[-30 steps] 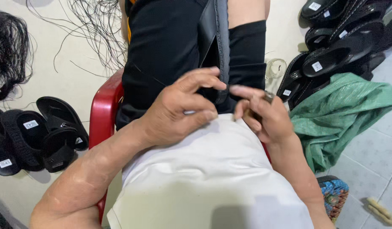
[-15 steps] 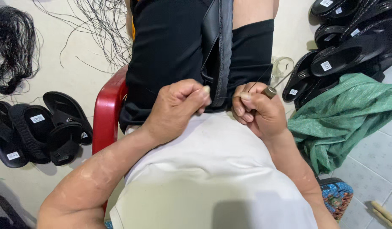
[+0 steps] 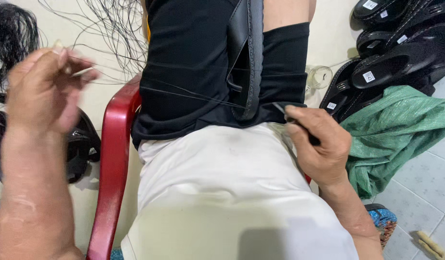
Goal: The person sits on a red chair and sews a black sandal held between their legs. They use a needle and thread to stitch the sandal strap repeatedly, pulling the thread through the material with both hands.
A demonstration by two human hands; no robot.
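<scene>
I sit on a red plastic chair [image 3: 114,159] in black shorts and a white shirt. A black sandal sole [image 3: 249,53] stands clamped between my thighs. My left hand [image 3: 42,91] is raised far out to the left, pinching a needle with a thin black thread [image 3: 184,94] that runs taut back to the sole. Beside the sole's lower edge, my right hand [image 3: 319,144] grips a dark-handled metal tool [image 3: 292,120] whose tip points at the sole.
A pile of finished black sandals [image 3: 391,53] lies at the upper right, above a green cloth [image 3: 400,130]. More black sandals [image 3: 80,144] and a bundle of black thread [image 3: 13,43] lie on the floor at the left. A small glass jar [image 3: 320,77] stands near the pile.
My left hand has left the sole and swung far out to the left, drawing the thread taut. The right hand has stayed by the sole with the tool.
</scene>
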